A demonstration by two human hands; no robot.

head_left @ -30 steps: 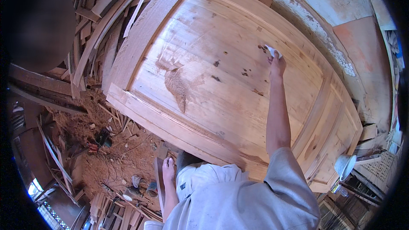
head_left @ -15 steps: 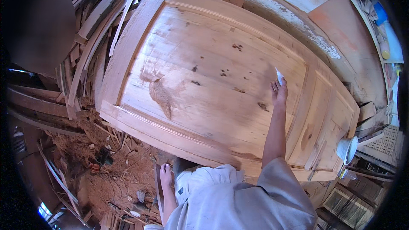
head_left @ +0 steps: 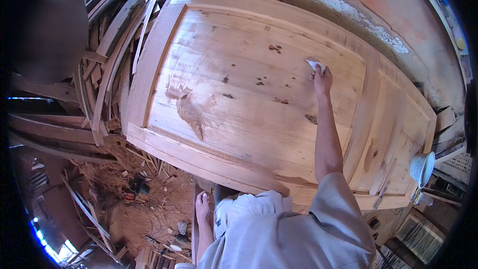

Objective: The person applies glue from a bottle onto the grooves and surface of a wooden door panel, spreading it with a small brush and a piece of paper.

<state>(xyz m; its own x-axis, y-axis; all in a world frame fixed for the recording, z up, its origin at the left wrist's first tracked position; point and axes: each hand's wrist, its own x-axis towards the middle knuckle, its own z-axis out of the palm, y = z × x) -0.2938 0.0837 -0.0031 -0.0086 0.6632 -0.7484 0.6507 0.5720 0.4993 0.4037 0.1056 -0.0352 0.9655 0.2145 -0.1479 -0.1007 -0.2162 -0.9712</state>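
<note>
A large panelled wooden door (head_left: 239, 134) lies flat in front of me, with several dark knots in its broad panel. Over the far right part of that panel, my right hand (head_left: 323, 80) is closed around a small white squeeze bottle (head_left: 315, 64). The bottle's thin pointed nozzle is directed left, close to the wood; whether it touches cannot be made out. A patch of sawdust (head_left: 190, 115) lies on the panel's left part. Low beside my body, my left hand (head_left: 202, 206) hangs near a board edge, its fingers loosely bent and apart, holding nothing visible.
Offcuts and long strips of wood (head_left: 114, 65) are heaped at the left. Sawdust and scraps cover the ground (head_left: 149, 214) below the door. At the door's right end is a pale bucket (head_left: 421, 169). A wall with peeling paint (head_left: 338, 12) runs behind.
My right hand has moved away from me, turning the bottle so its nozzle points left instead of upward. My left hand stays low at my side. The whole view has shifted slightly.
</note>
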